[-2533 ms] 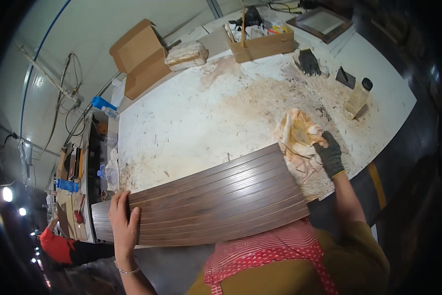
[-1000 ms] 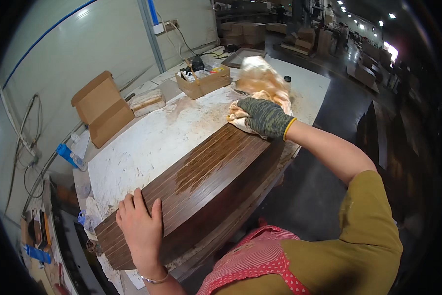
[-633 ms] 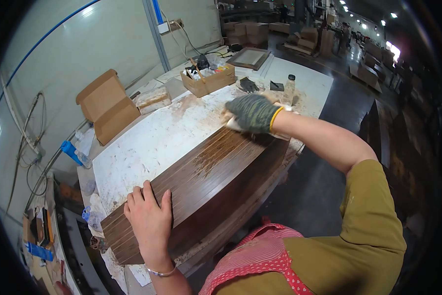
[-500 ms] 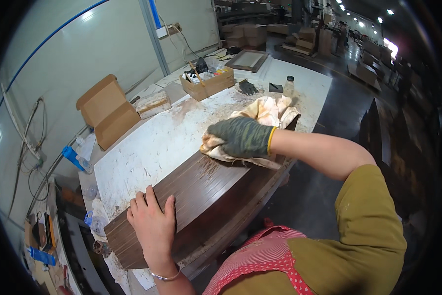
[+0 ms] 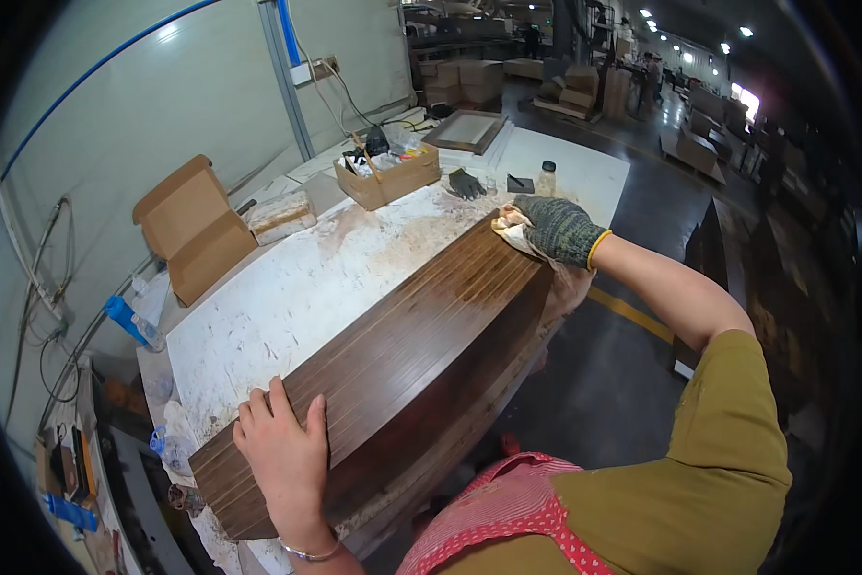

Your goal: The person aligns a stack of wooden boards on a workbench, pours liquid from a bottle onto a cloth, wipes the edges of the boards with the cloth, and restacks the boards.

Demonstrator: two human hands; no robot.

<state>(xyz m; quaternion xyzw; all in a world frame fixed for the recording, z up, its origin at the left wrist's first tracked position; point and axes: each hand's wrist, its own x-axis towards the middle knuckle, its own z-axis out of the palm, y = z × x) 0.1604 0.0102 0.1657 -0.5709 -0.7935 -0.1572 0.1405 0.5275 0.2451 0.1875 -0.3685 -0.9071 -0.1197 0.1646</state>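
Right now the bare left hand lies flat, fingers spread, on the dark grooved wooden panel at lower left; the gloved right hand clutches a rag at its far end, on the white table.

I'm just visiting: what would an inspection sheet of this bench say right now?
Surface: white bench top, stained brown in patches.
Job's things: dark grooved wood panel lying along the near edge; pale rag on its far end.
Clutter: open cardboard box, tray box of tools, small bottle, spare glove.
Hands: bare left hand flat on the panel; gloved right hand pressing the rag.
Cables: wires along the wall.
Surroundings: stacked cartons behind.
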